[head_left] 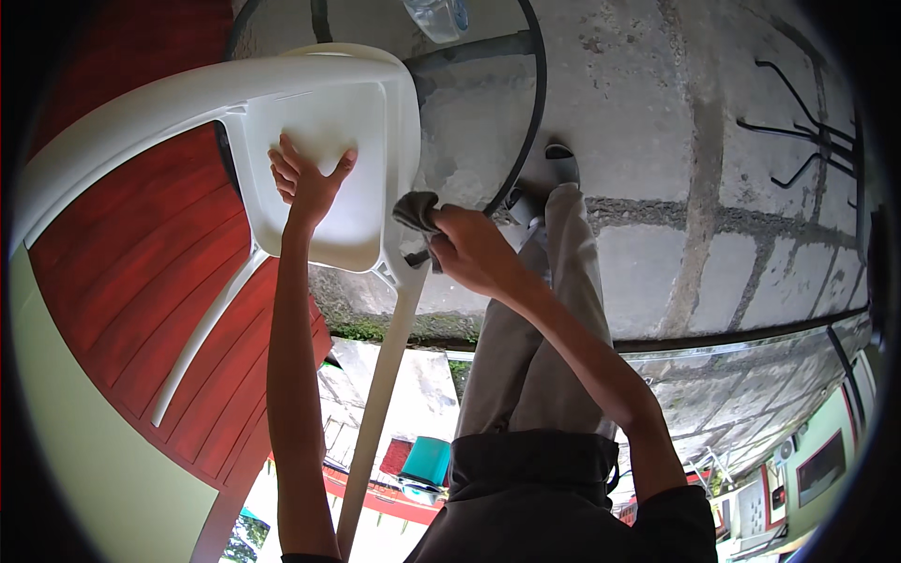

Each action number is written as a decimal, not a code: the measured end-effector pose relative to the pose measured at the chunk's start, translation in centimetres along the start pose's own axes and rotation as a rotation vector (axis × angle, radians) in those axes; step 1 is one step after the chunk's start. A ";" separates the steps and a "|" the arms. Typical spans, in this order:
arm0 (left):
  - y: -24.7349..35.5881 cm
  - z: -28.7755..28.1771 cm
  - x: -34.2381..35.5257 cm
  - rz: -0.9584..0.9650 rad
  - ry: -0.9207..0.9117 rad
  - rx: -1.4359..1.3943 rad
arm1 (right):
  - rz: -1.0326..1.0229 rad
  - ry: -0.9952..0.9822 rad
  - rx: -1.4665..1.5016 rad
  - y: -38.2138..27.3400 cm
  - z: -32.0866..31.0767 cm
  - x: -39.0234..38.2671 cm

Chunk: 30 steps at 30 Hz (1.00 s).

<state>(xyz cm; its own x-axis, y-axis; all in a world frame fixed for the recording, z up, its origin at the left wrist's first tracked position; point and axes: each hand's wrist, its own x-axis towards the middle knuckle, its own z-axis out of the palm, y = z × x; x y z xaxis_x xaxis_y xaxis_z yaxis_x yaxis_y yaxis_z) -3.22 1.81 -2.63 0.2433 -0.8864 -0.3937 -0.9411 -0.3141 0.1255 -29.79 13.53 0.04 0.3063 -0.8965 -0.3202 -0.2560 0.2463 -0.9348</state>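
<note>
Here's the white chair (pixel 355 218), and plenty of it is out of sight: its long curved rail runs off into the dark rim on the left, and one straight leg is cut off at the bottom. Whether that pale panel (pixel 324 113) is seat or back, I can't make out, nor what bears the chair's weight. Behind it, the round glass surface (pixel 538 98) is partly covered, and a clear container (pixel 439 19) near its top edge is cropped.

Now the arms! The left goes up nearly straight, and the left hand (pixel 308 180) lies against the panel, fingers spread, thumb out to the right, gripping nothing I can see. The right arm bends at the elbow and slants up to the left; the right hand (pixel 469 249) is closed around a bunched dark cloth (pixel 416 212), its palm side hidden.

And the chair? Its panel sits directly under the left hand, while its right edge, towards the lower right corner, is right beside the cloth. That cloth looks pressed to the frame, though the fingers hide part of the meeting point.
</note>
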 end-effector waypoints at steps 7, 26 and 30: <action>0.1 -0.2 0.1 0.017 -0.008 -0.073 | -0.122 0.500 -0.024 -0.3 -5.1 9.9; 0.3 -0.1 -0.2 -0.012 0.006 -0.054 | 0.013 0.093 -0.173 -0.6 3.9 1.5; 0.2 -0.3 -0.2 -0.020 -0.018 -0.043 | 0.094 -0.024 -0.161 -1.3 6.4 -1.3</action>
<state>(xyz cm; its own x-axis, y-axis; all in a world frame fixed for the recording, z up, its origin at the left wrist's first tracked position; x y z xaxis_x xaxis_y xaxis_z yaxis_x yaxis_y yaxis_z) -3.40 1.81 -2.25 0.2572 -0.8739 -0.4125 -0.9252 -0.3460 0.1562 -23.94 16.69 0.71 0.2953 -0.8629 -0.4102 -0.4273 0.2647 -0.8645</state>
